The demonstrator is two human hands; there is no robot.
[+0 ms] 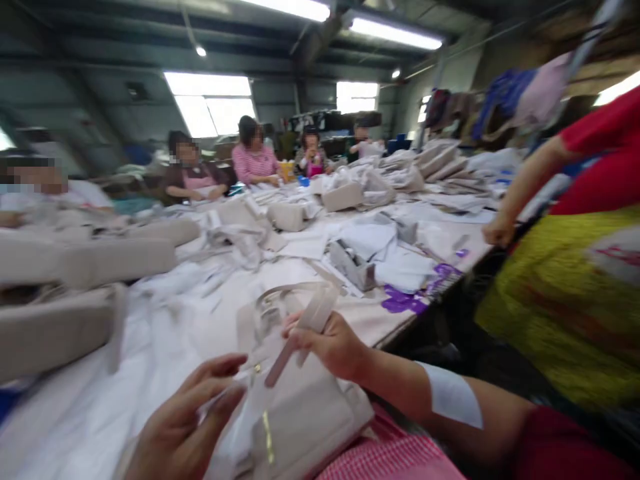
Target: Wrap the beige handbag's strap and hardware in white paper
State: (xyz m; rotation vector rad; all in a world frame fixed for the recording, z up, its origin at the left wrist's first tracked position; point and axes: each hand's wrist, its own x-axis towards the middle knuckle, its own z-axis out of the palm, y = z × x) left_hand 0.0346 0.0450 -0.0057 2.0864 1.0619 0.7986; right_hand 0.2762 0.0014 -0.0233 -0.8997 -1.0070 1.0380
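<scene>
A beige bag [310, 407] with gold-coloured metal fittings rests in front of me at the table's near edge, over my lap. My right hand [335, 347] is closed around a beige strap [320, 307], a folded length of which stands up above the fingers while an end hangs down over the bag. At the bag's left side, my left hand [190, 420] has its fingers curled, pinching a thin white sheet [233, 427] that lies along the bag. Blur softens the fingertips. Behind the bag's upper part a strap loop [280, 290] arches.
Beige bags [120, 260] pile up on the left of the long table [400, 323]. An open grey box [353, 263] with white papers and purple pieces [400, 300] lie ahead right. A co-worker in a yellow apron [560, 300] stands close at right; several others sit across.
</scene>
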